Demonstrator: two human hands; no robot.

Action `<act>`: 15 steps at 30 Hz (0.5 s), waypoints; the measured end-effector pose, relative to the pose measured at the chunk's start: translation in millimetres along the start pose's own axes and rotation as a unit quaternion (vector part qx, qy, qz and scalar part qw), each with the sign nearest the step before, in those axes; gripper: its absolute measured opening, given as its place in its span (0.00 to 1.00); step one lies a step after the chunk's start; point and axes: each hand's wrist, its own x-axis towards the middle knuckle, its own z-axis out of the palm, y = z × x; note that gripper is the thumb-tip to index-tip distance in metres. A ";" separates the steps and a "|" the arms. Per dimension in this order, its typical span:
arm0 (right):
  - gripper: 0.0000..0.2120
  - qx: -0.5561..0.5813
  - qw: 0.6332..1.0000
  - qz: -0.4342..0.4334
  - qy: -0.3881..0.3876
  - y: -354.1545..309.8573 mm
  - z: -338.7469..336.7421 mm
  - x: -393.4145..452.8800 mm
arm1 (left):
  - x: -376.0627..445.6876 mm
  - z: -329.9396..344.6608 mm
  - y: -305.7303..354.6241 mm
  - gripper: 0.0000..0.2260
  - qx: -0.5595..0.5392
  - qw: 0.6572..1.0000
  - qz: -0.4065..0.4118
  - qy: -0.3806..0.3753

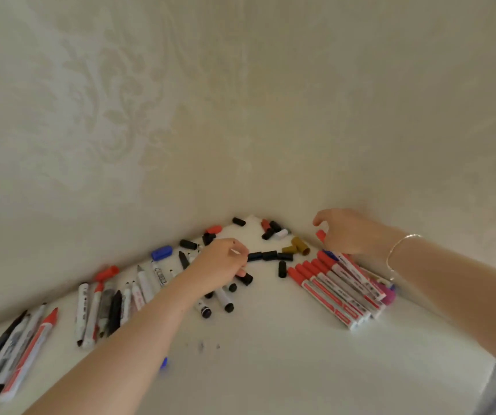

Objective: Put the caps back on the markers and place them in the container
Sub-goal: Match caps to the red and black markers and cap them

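Observation:
Many markers and loose caps lie on a white table (270, 360) set in a wall corner. My left hand (219, 262) reaches over some black-capped markers (225, 301), its fingers curled down on a black cap (246, 278). My right hand (348, 232) grips a red-capped marker (320, 235) at the far end of a neat row of red-capped markers (336, 292). Uncapped markers (115, 310) lie to the left. Loose black caps (270, 255), tan caps (299, 247), a blue cap (162, 253) and a red cap (213, 229) sit near the corner. No container is in view.
More markers (16, 354) lie at the far left near the table's front edge. A purple marker (389, 295) rests behind the red row. Patterned walls close in the table on the left and right. Small dark marks (201, 345) dot the table.

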 end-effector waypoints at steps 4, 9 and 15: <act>0.13 -0.046 0.999 -0.015 0.005 17.3 23.2 3.2 | 21.4 12.9 11.1 0.07 0.008 1.000 0.002 0.024; 0.17 -0.090 0.995 -0.041 0.004 16.9 28.9 10.4 | 44.6 17.9 14.7 0.07 -0.011 0.997 0.004 0.073; 0.17 -0.088 0.991 -0.098 0.024 2.9 23.6 26.9 | 77.6 3.8 0.0 0.10 0.058 0.991 -0.015 0.118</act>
